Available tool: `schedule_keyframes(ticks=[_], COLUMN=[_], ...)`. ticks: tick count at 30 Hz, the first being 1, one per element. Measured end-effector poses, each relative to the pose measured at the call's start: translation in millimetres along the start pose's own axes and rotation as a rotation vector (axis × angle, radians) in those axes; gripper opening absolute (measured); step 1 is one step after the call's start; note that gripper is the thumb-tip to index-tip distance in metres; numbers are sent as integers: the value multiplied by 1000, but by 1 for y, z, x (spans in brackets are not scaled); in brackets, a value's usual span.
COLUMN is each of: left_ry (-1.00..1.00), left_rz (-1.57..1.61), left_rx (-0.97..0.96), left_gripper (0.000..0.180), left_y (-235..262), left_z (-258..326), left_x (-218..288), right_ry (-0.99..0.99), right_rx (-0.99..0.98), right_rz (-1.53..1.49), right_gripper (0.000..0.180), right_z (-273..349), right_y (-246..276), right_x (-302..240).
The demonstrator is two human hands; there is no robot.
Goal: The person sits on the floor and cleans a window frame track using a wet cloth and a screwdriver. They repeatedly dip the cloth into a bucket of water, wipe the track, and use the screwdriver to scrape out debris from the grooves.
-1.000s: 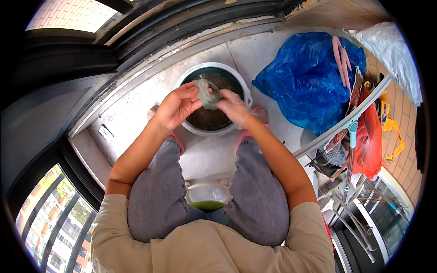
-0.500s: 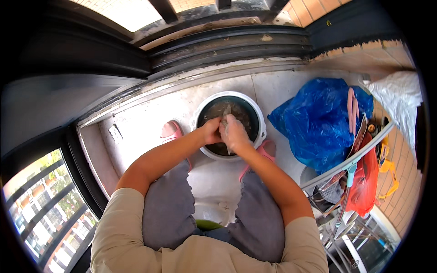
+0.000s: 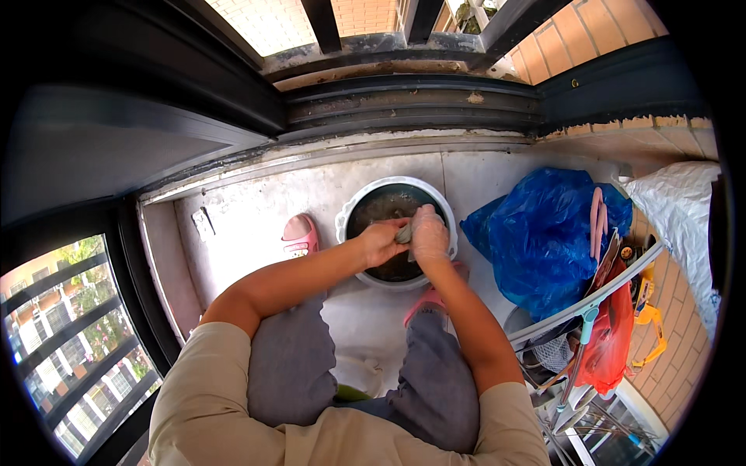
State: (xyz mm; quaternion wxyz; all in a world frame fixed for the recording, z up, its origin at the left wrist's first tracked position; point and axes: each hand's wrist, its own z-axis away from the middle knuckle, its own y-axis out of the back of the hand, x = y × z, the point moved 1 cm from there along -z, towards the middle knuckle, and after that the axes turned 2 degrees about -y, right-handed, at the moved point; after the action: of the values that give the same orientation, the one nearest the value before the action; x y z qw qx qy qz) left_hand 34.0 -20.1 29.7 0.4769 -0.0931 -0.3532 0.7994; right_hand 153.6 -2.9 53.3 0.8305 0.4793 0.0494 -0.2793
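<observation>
My two hands meet above a round basin [image 3: 397, 181] with a white rim and a dark inside, which holds murky brown water [image 3: 385, 208]. My bare left hand [image 3: 381, 243] has its fingers closed on one side of a small grey, wet-looking cloth [image 3: 404, 234]. Around the other side wraps my right hand [image 3: 430, 235], which appears covered by a thin clear glove. The cloth is bunched between both hands, and much of it is hidden by the fingers. What lies under the water cannot be made out.
Pink slippers [image 3: 305, 236] are on my feet beside the basin. To the right lies a large blue plastic bag [image 3: 540, 233], near a curved rack rail [image 3: 559, 320] with a red bag [image 3: 610, 342] behind it. A dark window frame [image 3: 412, 105] runs along the far side.
Both hands have shifted slightly right over the basin. The cloth stretched out above and below my hands before; now it is bunched between them. The whole view has tilted a little.
</observation>
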Motion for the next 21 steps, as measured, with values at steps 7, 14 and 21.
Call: schedule_keyframes(ticks=[7,14,21], left_ry=[283,190,169], left_rz=[-34,175,208], left_rx=[299,-320,57], left_gripper=[48,33,42], left_y=[-2,74,19], left_z=[-2,-53,-14], left_x=[8,-20,0], right_ry=[109,128,153], right_rx=[-126,-249,-75], right_rz=[110,-244,-40], right_gripper=[30,31,24], right_z=[13,71,43], right_y=[-17,14,11], right_x=[14,-56,-33])
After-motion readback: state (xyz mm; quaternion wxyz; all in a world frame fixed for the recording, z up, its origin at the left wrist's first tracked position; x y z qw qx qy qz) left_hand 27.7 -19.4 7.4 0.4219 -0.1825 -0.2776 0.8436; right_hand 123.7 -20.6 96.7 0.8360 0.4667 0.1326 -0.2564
